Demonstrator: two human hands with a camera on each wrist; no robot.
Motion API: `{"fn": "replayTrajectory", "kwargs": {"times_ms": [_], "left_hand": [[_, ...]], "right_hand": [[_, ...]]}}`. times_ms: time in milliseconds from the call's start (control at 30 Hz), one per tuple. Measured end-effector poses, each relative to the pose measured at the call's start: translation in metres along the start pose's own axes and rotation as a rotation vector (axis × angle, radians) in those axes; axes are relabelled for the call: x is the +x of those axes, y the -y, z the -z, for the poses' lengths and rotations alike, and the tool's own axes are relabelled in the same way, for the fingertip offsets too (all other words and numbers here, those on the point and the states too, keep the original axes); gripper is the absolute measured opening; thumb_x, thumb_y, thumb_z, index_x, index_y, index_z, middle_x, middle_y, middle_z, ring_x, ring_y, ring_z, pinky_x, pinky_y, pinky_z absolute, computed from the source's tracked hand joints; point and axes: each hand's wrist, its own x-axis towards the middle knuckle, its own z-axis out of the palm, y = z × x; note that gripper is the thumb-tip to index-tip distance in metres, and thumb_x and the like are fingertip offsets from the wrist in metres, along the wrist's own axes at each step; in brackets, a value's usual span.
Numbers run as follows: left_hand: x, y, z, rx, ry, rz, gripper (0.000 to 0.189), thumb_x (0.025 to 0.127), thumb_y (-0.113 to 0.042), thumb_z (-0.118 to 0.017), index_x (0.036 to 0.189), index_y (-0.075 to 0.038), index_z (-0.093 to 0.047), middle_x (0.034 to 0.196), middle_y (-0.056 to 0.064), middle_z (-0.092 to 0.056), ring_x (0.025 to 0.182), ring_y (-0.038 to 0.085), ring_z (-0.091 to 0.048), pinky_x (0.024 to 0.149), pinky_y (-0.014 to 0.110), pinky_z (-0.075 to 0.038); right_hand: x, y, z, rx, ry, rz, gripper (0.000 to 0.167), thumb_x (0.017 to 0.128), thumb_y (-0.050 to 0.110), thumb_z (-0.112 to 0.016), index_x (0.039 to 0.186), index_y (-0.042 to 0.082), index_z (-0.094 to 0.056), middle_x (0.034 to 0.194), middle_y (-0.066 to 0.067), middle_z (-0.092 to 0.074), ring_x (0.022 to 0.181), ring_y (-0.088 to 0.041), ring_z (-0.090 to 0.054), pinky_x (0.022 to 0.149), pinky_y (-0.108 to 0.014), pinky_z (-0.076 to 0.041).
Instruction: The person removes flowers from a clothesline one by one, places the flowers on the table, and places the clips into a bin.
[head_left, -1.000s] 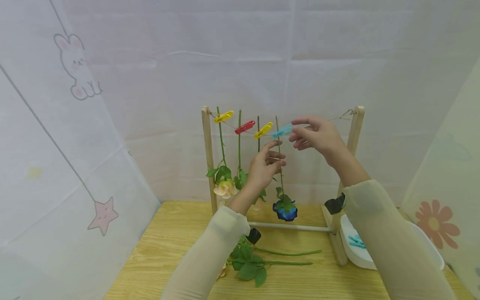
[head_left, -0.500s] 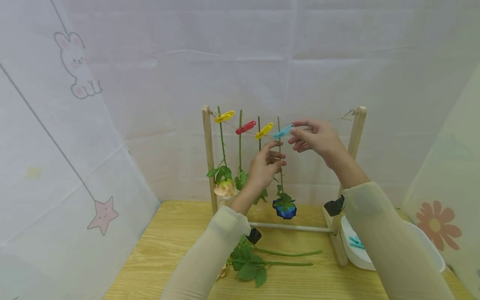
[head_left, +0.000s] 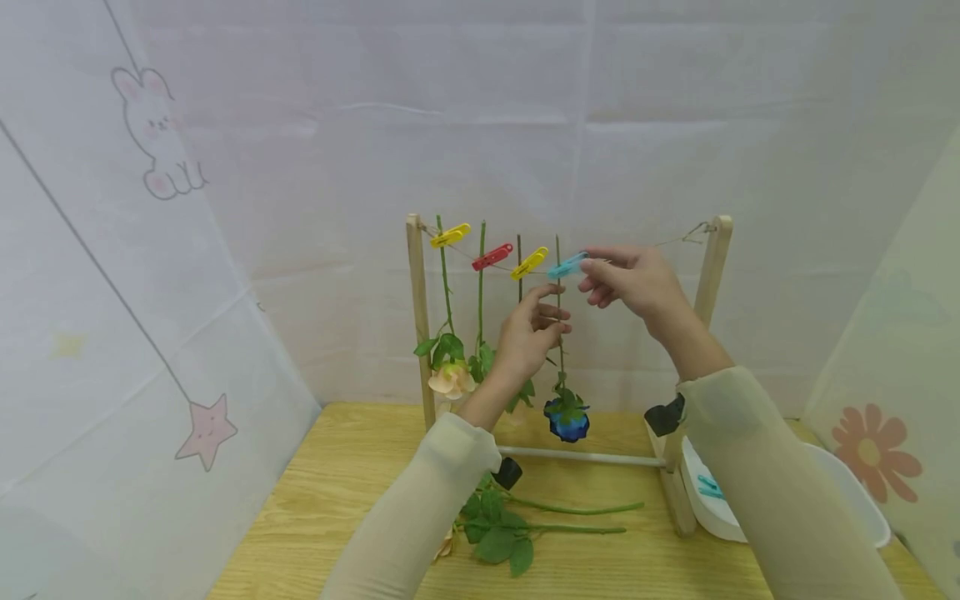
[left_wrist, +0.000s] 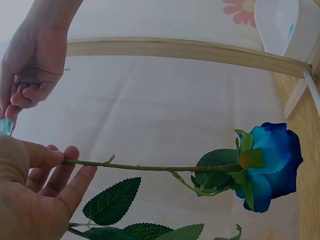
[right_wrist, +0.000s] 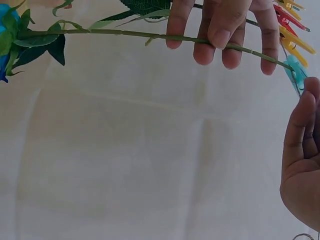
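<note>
A blue rose [head_left: 567, 419] hangs head down, its stem [left_wrist: 150, 168] running up past the string to the light blue clothespin [head_left: 567, 266]. My left hand [head_left: 527, 335] pinches that stem below the clothespin, thumb on one side and fingers behind it, as the right wrist view shows. At the clothespin's handle end, my right hand [head_left: 634, 282] pinches it between thumb and index finger. The clothespin's jaws lie at the stem and string. To the left, two yellow clothespins [head_left: 530, 262] and a red clothespin [head_left: 492, 257] hold other stems on the string.
A wooden frame [head_left: 712, 271] carries the string, with a white rod [head_left: 585, 455] low across it. Cut stems with leaves [head_left: 495, 533] lie on the wooden table [head_left: 300, 517]. At right stands a white tray [head_left: 862, 508] with teal clothespins [head_left: 708, 487]. A peach rose [head_left: 452, 378] hangs at left.
The blue rose's head has swung slightly left. My right hand has shifted a little toward the light blue clothespin. My left hand has stayed nearly still.
</note>
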Motion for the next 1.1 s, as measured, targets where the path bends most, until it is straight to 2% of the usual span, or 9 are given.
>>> {"fn": "replayTrajectory", "kwargs": {"times_ms": [233, 333, 567, 767, 1100], "left_hand": [[-0.002, -0.001, -0.001, 0.025, -0.015, -0.007, 0.048, 0.097, 0.003, -0.062, 0.141, -0.017, -0.056, 0.113, 0.02, -0.069, 0.092, 0.023, -0.072, 0.077, 0.032, -0.061], [-0.003, -0.001, -0.001, 0.045, -0.014, -0.014, 0.049, 0.097, 0.002, -0.062, 0.142, -0.016, -0.055, 0.113, 0.021, -0.069, 0.091, 0.022, -0.072, 0.076, 0.032, -0.061], [-0.008, 0.0, 0.0, 0.104, 0.007, -0.05, 0.048, 0.098, 0.001, -0.062, 0.141, -0.019, -0.056, 0.11, 0.017, -0.07, 0.094, 0.027, -0.072, 0.074, 0.033, -0.061], [-0.015, -0.003, 0.003, 0.149, 0.028, -0.078, 0.051, 0.098, 0.0, -0.061, 0.144, -0.02, -0.053, 0.106, 0.004, -0.071, 0.094, 0.02, -0.072, 0.072, 0.03, -0.059], [-0.031, -0.009, 0.008, 0.28, 0.083, -0.195, 0.049, 0.1, 0.0, -0.059, 0.145, -0.017, -0.051, 0.107, 0.005, -0.073, 0.092, 0.015, -0.073, 0.065, 0.022, -0.053]], "right_hand": [[-0.001, -0.002, 0.003, 0.042, -0.133, 0.053, 0.044, 0.097, 0.032, -0.07, 0.129, 0.003, -0.069, 0.079, 0.004, -0.076, 0.066, -0.01, -0.07, 0.067, -0.024, -0.059], [-0.002, -0.003, 0.005, 0.058, -0.174, 0.077, 0.045, 0.097, 0.03, -0.069, 0.131, 0.001, -0.067, 0.078, 0.006, -0.075, 0.065, -0.008, -0.07, 0.066, -0.022, -0.059], [-0.003, -0.003, 0.014, 0.153, -0.221, 0.115, 0.05, 0.1, 0.025, -0.066, 0.139, -0.005, -0.057, 0.075, 0.007, -0.074, 0.061, -0.006, -0.069, 0.062, -0.021, -0.057], [-0.007, -0.007, 0.02, 0.206, -0.194, 0.178, 0.052, 0.1, 0.019, -0.066, 0.143, -0.007, -0.052, 0.079, 0.002, -0.075, 0.062, -0.01, -0.069, 0.062, -0.022, -0.058], [-0.014, -0.019, 0.027, 0.223, -0.029, 0.318, 0.037, 0.099, 0.012, -0.066, 0.134, 0.001, -0.061, 0.092, -0.003, -0.075, 0.069, -0.013, -0.069, 0.067, -0.023, -0.059]]}}
